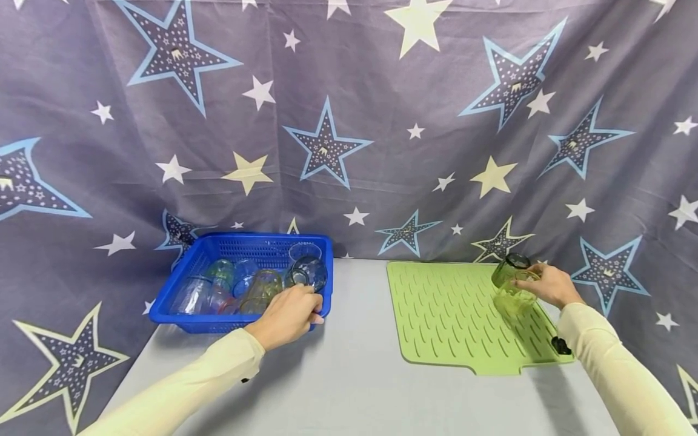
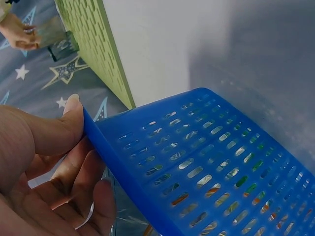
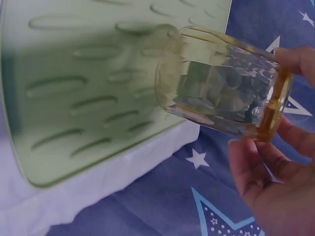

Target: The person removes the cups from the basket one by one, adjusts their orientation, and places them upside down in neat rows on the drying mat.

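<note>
My left hand [image 1: 291, 315] grips the near right corner of the blue plastic basket [image 1: 209, 319], thumb on one side of the rim [image 2: 93, 137] and fingers curled on the other. Inside the basket lie several glasses, among them a clear one [image 1: 192, 295], a green one [image 1: 220, 271], an amber one [image 1: 267, 286] and a dark blue one [image 1: 312, 271]. Over the right part of a green drying mat [image 1: 436, 315], my right hand [image 1: 556, 286] holds a yellow faceted glass [image 3: 216, 88] by its thick amber base, mouth toward the mat.
A dark green glass [image 1: 501, 274] stands on the mat just behind the yellow one. Near the mat's front right corner is a small black object [image 1: 560, 346]. The pale table [image 1: 360, 351] lies between basket and mat, and a star-patterned curtain [image 1: 382, 200] hangs behind.
</note>
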Tool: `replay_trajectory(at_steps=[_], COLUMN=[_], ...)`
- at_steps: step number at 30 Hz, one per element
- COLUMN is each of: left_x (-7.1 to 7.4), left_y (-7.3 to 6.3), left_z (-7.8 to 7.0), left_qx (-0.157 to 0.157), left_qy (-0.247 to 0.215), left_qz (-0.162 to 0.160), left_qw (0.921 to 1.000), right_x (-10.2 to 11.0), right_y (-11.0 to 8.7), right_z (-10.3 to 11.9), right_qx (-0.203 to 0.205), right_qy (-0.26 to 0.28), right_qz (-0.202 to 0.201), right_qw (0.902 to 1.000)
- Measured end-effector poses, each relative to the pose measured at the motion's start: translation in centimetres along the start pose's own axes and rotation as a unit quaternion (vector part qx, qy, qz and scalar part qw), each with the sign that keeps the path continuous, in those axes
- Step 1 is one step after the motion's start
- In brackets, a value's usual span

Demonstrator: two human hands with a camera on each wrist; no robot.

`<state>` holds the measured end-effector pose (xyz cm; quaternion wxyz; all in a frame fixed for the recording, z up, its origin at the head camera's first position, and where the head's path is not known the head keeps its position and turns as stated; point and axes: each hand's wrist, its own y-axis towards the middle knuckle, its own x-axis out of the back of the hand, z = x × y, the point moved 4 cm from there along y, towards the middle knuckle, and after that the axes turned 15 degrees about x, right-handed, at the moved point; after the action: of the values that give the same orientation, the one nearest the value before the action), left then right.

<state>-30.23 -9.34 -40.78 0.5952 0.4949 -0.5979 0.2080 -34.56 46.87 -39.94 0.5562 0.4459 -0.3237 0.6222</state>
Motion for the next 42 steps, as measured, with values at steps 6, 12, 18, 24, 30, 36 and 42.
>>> replay_trajectory(at_steps=[6, 12, 18, 24, 30, 36, 42], left_x=[0.0, 0.0, 0.1, 0.0, 0.0, 0.1, 0.1], left_y=[0.0, 0.0, 0.1, 0.1, 0.1, 0.1, 0.0], left_z=[-0.1, -0.1, -0.1, 0.0, 0.0, 0.0, 0.0], left_qx=[0.005, 0.007, 0.008, 0.008, 0.009, 0.01, 0.009], left_qy=[0.004, 0.007, 0.009, 0.011, 0.014, 0.016, 0.015], left_qz=[0.003, 0.002, -0.001, -0.002, -0.001, -0.005, 0.0], left_qw=[1.0, 0.9999, 0.9999, 0.9999, 0.9999, 0.9998, 0.9998], right_x=[0.4, 0.9, 1.4, 1.5, 1.6, 1.4, 0.8], right_y=[0.0, 0.4, 0.5, 0.5, 0.2, 0.1, 0.1], right_z=[-1.4, -2.1, -2.2, -2.4, -2.5, -2.7, -3.1], right_qx=[0.019, 0.036, 0.052, 0.043, 0.031, 0.031, 0.04], right_qy=[-0.038, -0.063, -0.071, -0.075, -0.077, -0.073, -0.079], right_qz=[0.013, 0.011, 0.022, 0.047, 0.063, 0.068, 0.063], right_qw=[0.999, 0.9973, 0.9959, 0.9951, 0.9946, 0.9945, 0.994])
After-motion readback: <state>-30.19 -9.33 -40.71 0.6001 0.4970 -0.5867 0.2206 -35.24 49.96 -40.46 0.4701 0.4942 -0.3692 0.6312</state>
